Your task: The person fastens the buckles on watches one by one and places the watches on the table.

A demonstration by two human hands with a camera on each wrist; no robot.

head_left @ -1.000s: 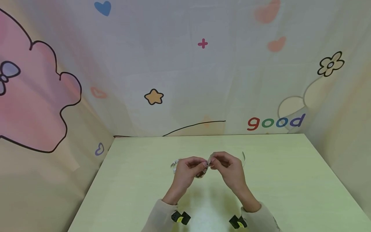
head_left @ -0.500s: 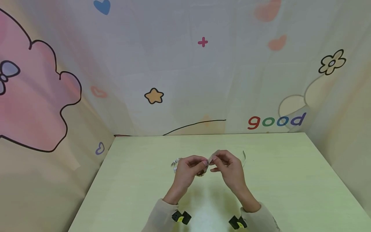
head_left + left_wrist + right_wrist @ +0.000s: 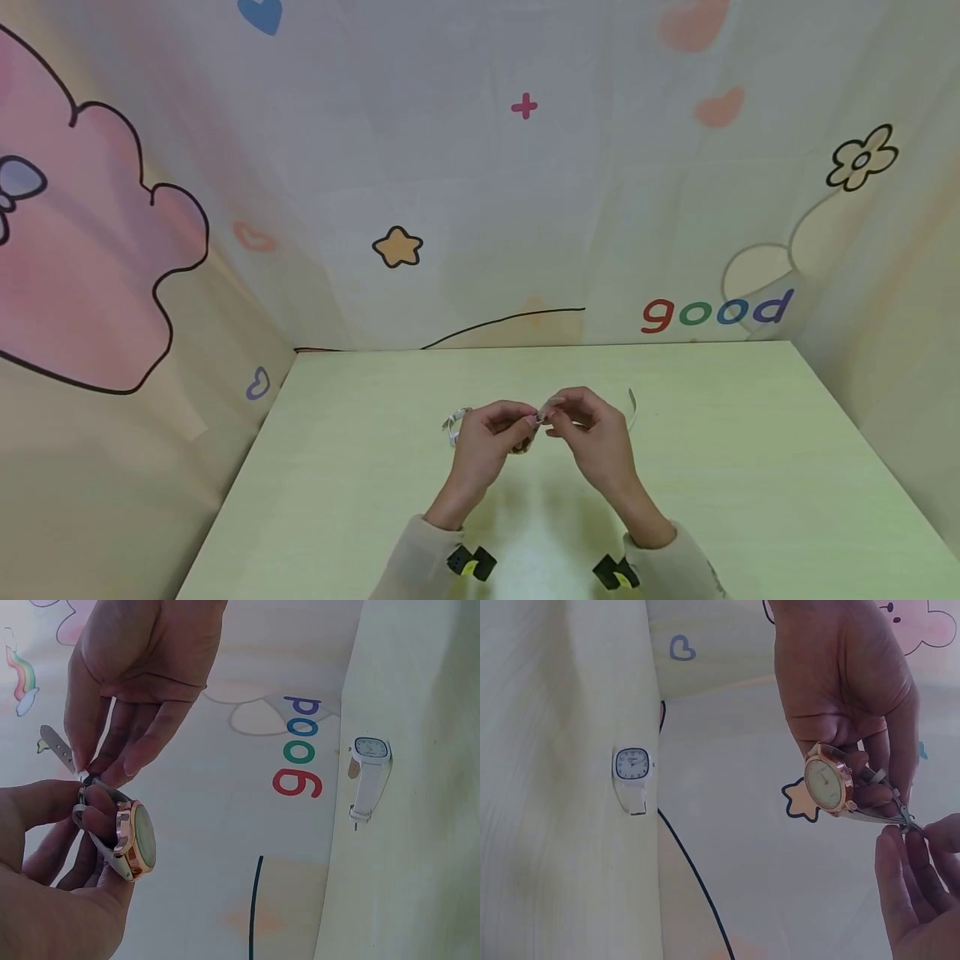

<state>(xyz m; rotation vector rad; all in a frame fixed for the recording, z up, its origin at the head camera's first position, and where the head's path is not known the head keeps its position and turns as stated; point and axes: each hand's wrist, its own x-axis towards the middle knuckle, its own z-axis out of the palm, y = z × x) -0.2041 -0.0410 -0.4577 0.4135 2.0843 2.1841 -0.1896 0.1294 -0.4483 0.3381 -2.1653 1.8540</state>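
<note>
Raised over the table, my left hand holds a wristwatch with a round, rose-gold case and a pale dial. Its light grey strap curls round into a loop, with left fingers inside it. My right hand pinches the strap by the buckle, where both hands' fingertips meet. The strap's free end sticks out past the right fingers. In the head view the hands cover most of this watch. How far the strap sits through the buckle is too small to tell.
Two white watches with squarish dials lie on the table. One watch is beyond the left hand; the other watch is beyond the right. A printed cloth hangs behind the table and along its sides.
The strap end at the right fingertips tips from upright towards the right and lies flatter now. The right fingers shift slightly, while the left hand keeps its hold. The head view tilts a little.
</note>
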